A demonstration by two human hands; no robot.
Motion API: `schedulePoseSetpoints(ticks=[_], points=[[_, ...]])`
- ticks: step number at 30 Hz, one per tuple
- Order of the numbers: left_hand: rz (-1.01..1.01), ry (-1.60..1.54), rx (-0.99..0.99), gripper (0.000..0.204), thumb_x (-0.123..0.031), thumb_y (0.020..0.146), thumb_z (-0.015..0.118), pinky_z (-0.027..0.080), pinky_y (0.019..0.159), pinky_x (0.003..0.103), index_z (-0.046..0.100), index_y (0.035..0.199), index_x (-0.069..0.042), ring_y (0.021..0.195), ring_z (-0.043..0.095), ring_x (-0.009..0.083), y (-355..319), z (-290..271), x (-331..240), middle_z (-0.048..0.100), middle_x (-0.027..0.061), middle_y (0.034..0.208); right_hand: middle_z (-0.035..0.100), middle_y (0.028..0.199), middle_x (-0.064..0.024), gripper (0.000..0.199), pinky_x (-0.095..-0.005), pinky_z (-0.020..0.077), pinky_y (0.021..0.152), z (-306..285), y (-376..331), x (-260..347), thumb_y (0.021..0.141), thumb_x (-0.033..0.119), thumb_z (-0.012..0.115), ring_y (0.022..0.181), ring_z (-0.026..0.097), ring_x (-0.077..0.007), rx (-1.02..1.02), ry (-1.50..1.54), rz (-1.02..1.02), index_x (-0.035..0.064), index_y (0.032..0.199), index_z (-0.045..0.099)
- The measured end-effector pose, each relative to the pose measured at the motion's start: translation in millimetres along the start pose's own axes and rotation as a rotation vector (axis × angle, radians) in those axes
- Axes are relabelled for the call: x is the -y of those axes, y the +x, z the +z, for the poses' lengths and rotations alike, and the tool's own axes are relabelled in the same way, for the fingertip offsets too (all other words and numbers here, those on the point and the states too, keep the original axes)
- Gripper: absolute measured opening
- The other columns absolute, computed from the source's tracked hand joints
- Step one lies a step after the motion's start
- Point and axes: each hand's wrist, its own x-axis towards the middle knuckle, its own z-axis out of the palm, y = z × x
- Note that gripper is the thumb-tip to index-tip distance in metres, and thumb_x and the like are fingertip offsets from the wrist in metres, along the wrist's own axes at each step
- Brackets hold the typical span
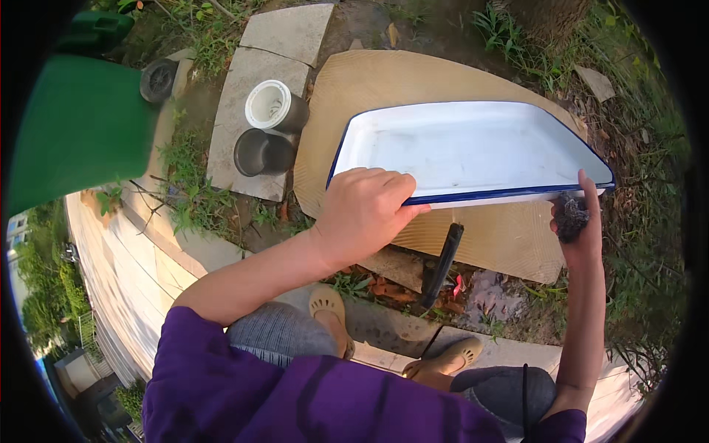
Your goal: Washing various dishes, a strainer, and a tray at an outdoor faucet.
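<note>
A white enamel tray with a dark blue rim is tilted up over a sheet of cardboard. My left hand grips the tray's near rim at its left corner. My right hand is at the tray's near right corner and holds a dark wad of scouring wool against the rim. A black handle points down below the tray's near edge; what it belongs to is hidden.
Two dark cylindrical pots, one with a white inside and one lying beside it, rest on stone slabs. A green bin with a wheel stands at left. Grass and dry leaves surround the cardboard. My sandalled feet are below.
</note>
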Motion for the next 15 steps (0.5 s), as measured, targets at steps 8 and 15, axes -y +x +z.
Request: schedulePoseSetpoints(ticks=[8, 15], points=[[-0.143, 0.064, -0.054, 0.022, -0.018, 0.076, 0.069, 0.038, 0.049, 0.033, 0.055, 0.071, -0.002, 0.053, 0.052, 0.0249, 16.1, -26.6, 16.1, 0.053, 0.0121, 0.061, 0.062, 0.076, -0.007, 0.041, -0.0225, 0.0458, 0.053, 4.3, 12.5, -34.7, 0.089, 0.041, 0.055, 0.065, 0.056, -0.0091, 0.372, -0.32, -0.045, 0.0007, 0.095, 0.059], [-0.172, 0.045, -0.016, 0.029, -0.028, 0.076, 0.068, 0.038, 0.047, 0.036, 0.054, 0.067, -0.004, 0.051, 0.052, 0.0282, 10.9, -15.3, 21.3, 0.052, 0.0119, 0.058, 0.057, 0.102, -0.0072, 0.03, -0.0303, 0.0489, 0.075, 58.5, 36.4, -121.8, 0.087, 0.018, 0.062, 0.092, 0.058, -0.0176, 0.679, 0.038, 0.368, 0.0111, 0.114, 0.05]])
